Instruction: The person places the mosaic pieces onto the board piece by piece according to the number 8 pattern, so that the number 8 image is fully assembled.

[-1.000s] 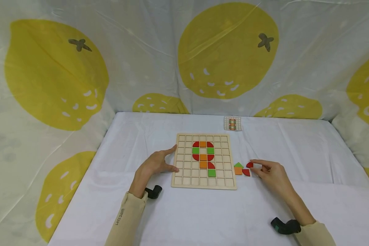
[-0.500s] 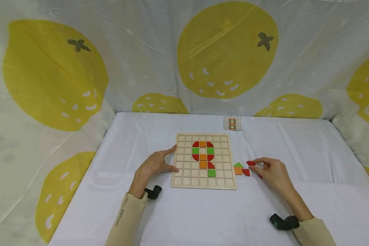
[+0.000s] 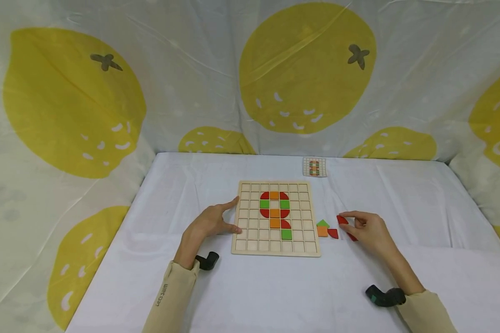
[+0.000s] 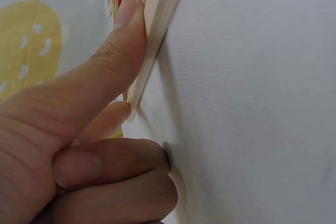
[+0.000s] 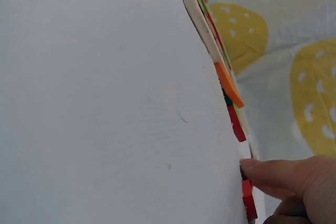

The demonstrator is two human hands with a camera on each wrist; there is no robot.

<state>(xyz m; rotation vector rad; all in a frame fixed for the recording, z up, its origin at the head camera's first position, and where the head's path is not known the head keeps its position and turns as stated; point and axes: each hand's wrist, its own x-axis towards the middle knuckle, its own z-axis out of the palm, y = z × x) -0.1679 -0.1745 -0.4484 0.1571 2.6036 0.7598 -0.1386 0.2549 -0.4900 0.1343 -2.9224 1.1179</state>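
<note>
The square wooden grid board (image 3: 250, 247) lies flat, with red quarter-circle, orange square and green square tiles set in its middle cells. My left hand (image 3: 210, 221) rests at its left edge, thumb and index finger spread along the rim. In the left wrist view the left thumb (image 4: 113, 51) presses on the rim while other fingers curl below. Right of the board, my right hand (image 3: 368, 231) pinches a red quarter-circle tile (image 3: 341, 219) between thumb and index finger, low over the cloth. Another red tile (image 3: 352, 237) shows partly from under that hand.
Between board and right hand lie a green triangle tile (image 3: 322, 223), an orange square tile (image 3: 322, 231) and a red quarter-circle tile (image 3: 333, 233). A small pattern card (image 3: 315, 167) lies behind the board. Lemon-print cloth (image 3: 200, 83) hangs behind the white-covered table (image 3: 275, 291).
The red quarter-circle tile at my right fingertips has turned and shifted slightly. The right hand has moved a little away, uncovering another red tile beneath it. My left hand stays put.
</note>
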